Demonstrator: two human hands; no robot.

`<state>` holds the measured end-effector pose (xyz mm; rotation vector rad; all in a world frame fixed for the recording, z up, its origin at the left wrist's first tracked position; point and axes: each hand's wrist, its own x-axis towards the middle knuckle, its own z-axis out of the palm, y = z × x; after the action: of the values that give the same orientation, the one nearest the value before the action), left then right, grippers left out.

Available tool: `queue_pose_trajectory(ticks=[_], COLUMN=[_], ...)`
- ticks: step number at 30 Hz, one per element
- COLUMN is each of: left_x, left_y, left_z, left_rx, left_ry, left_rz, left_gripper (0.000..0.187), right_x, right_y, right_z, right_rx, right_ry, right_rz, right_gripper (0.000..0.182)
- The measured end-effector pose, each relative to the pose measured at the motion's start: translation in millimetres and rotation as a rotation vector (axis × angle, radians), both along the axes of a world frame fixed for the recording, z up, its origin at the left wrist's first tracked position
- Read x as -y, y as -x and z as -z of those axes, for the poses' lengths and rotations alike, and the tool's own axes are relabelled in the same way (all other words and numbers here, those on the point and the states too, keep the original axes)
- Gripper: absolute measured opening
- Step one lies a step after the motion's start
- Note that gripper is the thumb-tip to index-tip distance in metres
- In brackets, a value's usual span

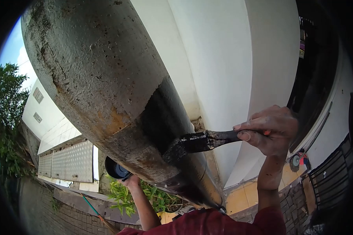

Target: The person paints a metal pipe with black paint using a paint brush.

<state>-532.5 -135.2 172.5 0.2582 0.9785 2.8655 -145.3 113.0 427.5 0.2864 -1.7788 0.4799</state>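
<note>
A thick round column [102, 58] with rough grey, rust-stained paint fills the middle of the view. Black paint [157, 117] covers a patch on its lower right side. My right hand [270, 127] grips the handle of a paintbrush [200, 141], whose dark bristles press against the column at the lower edge of that patch. Beyond the column's left side, my left hand [130, 181] holds a dark paint cup [117, 169] with its mouth tilted towards me. Part of that hand is hidden behind the cup and the column.
White curved walls [215, 58] rise close behind the column. Green plants [133, 197] grow near its base, beside yellow tiles [239, 199]. A broom [100, 217] with a green handle lies at lower left. A black metal rack [333, 176] stands at right.
</note>
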Motion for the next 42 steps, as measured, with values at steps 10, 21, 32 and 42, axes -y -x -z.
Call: queue_pose_trajectory(ticks=[10, 21, 32, 42], left_x=[-18.0, 11.3, 29.1, 29.5], left_y=[-31.8, -51.9, -61.5, -64.2], left_z=[8.0, -10.7, 9.8, 25.9], left_rx=[0.182, 0.275, 0.310, 0.193], left_ry=[-0.146, -0.366, -0.398, -0.418], left_rz=[0.096, 0.269, 0.169, 0.124], left_gripper=[0.059, 0.049, 0.055, 0.049], right_x=[24.5, -1.7, -23.4, -7.1], right_y=[-25.6, 11.4, -4.3, -12.7], right_z=[79.5, -0.5, -14.0, 4.1], right_rx=[0.227, -0.197, 0.147, 0.431], right_ry=[0.095, -0.148, -0.380, -0.659], right_rz=[0.183, 0.161, -0.075, -0.156], right_gripper=[0.022, 0.029, 0.025, 0.025])
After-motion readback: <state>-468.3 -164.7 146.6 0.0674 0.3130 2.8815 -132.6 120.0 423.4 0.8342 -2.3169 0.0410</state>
